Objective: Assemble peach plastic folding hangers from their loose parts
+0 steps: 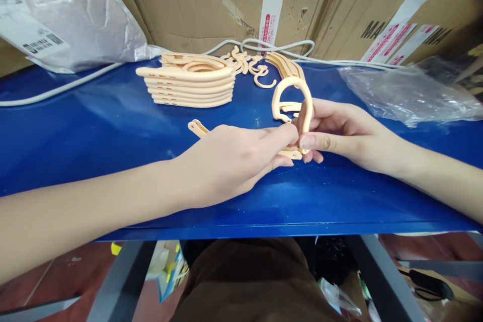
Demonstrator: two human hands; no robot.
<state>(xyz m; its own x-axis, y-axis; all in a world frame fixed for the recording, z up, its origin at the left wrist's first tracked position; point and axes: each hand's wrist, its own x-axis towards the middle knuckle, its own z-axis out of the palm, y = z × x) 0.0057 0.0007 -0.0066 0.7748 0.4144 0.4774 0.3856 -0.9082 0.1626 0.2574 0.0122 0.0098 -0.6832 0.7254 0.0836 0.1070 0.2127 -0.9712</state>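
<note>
My left hand (234,161) is closed around a cream plastic hanger arm (198,128). One end of this arm sticks out past the knuckles, and a holed end shows near the fingertips; its middle is covered by the hand. My right hand (343,133) pinches a cream looped hanger piece (279,93), thumb on its near side, the curve standing upright. Both hands meet just above the table, where the parts touch or overlap; the exact joint is hidden by the fingers.
On the blue table (94,146) stand a stack of hanger pieces (190,85), several loose hooks (264,78) and a smaller stack of arms (287,66). Cardboard boxes (219,0) and a white cable (60,93) run behind. Plastic bags (411,93) lie right; a wrapped parcel (86,15) stands left.
</note>
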